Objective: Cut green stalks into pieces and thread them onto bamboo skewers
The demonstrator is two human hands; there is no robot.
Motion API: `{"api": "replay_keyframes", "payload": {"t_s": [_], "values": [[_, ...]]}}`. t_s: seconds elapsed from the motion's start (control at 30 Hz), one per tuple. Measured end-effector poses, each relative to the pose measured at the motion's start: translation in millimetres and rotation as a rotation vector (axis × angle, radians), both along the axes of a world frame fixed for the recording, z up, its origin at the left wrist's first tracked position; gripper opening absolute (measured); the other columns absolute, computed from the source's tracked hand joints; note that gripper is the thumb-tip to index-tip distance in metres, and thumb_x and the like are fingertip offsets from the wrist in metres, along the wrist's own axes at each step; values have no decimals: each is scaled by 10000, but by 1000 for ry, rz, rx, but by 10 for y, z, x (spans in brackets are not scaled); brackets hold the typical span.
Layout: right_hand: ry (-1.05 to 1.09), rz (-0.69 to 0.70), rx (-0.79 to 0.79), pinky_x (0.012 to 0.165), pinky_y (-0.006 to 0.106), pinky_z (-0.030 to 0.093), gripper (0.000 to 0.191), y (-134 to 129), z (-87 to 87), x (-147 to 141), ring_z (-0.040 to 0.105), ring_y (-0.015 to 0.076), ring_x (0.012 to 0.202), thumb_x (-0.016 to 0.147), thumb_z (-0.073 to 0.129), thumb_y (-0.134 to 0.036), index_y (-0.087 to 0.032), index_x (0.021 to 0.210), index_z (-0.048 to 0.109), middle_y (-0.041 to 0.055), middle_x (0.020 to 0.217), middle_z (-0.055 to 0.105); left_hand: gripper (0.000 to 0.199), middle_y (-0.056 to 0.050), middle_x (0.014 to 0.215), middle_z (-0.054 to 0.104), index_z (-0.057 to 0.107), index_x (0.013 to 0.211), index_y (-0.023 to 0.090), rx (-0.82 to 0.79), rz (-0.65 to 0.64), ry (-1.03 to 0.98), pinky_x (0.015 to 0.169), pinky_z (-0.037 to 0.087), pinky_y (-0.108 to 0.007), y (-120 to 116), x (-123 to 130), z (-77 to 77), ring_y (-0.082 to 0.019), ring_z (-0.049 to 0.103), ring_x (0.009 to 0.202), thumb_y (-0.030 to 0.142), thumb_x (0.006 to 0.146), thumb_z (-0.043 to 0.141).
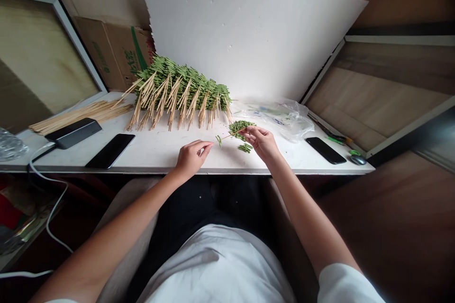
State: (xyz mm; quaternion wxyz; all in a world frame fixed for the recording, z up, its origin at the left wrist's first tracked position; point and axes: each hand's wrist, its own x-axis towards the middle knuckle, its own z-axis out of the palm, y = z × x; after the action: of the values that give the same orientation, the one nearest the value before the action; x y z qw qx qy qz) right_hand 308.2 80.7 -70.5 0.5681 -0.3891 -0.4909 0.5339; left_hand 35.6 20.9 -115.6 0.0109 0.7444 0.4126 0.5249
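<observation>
Between the fingers of my right hand (pixel 261 141) is a thin bamboo skewer (pixel 227 137), slanting down to the left. Short green bean pieces (pixel 218 140) sit crosswise near its far end. My left hand (pixel 192 157) is closed in a pinch just left of these pieces; whatever its fingertips hold, if anything, is too small to make out. Under and behind my right hand lies a loose heap of cut green beans (pixel 239 126), with a smaller cluster of bean pieces (pixel 245 148) nearer me.
Behind, finished bean skewers (pixel 188 83) are stacked high, sticks facing me. Bare skewers (pixel 85 112) lie to the left, near a dark box-shaped device (pixel 76 133) and a phone (pixel 111 151). Rightward are a plastic bag (pixel 289 120), another phone (pixel 325 150) and a mouse (pixel 357 159).
</observation>
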Motion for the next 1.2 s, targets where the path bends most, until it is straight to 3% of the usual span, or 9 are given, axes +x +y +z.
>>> {"api": "replay_keyframes", "payload": {"t_s": [0.23, 0.43, 0.73, 0.93, 1.07, 1.2], "values": [[0, 25, 15, 872, 354, 648, 384, -86, 18, -97, 773, 298, 1172, 750, 902, -559, -232, 920, 791, 94, 1115, 835, 207, -58, 872, 794, 815, 1031, 191, 10, -20, 4, 653, 483, -275, 7, -5, -17, -140, 592, 617, 305, 1050, 644], [8, 20, 6, 918, 407, 640, 363, -136, 27, -175, 760, 302, 1204, 786, 880, -558, -242, 933, 780, 95, 1141, 833, 202, -62, 889, 797, 813, 1042, 191, 16, -21, 8, 666, 500, -273, 5, -3, -43, -145, 629, 644, 293, 1054, 639], [1, 123, 29, 946, 426, 657, 410, -357, -99, -546, 764, 292, 1111, 710, 938, -568, -204, 857, 819, 92, 1037, 824, 167, -66, 943, 816, 817, 1062, 186, 63, -28, -24, 673, 512, -265, -72, 72, 65, -134, 633, 649, 262, 1039, 671], [-8, 121, -15, 1005, 403, 630, 402, -396, -174, -610, 758, 237, 1004, 674, 958, -545, -201, 830, 823, 54, 954, 806, 168, -66, 923, 813, 816, 1043, 183, 49, -37, -27, 676, 519, -272, -74, 103, 20, -134, 621, 634, 261, 1039, 667], [-51, 155, -43, 994, 419, 643, 410, -345, -157, -569, 757, 244, 1016, 667, 967, -539, -199, 847, 826, 65, 997, 810, 171, -68, 948, 819, 813, 1045, 181, 25, -29, -32, 668, 517, -264, -52, 89, -13, -130, 623, 630, 269, 1038, 667], [-281, 58, 70, 888, 420, 667, 458, -177, 11, -246, 769, 295, 1070, 742, 926, -567, -215, 1022, 839, 112, 1116, 822, 189, -71, 941, 821, 809, 1050, 176, -5, -11, -35, 659, 510, -260, -19, 51, -24, -132, 634, 629, 283, 1044, 653]]}}
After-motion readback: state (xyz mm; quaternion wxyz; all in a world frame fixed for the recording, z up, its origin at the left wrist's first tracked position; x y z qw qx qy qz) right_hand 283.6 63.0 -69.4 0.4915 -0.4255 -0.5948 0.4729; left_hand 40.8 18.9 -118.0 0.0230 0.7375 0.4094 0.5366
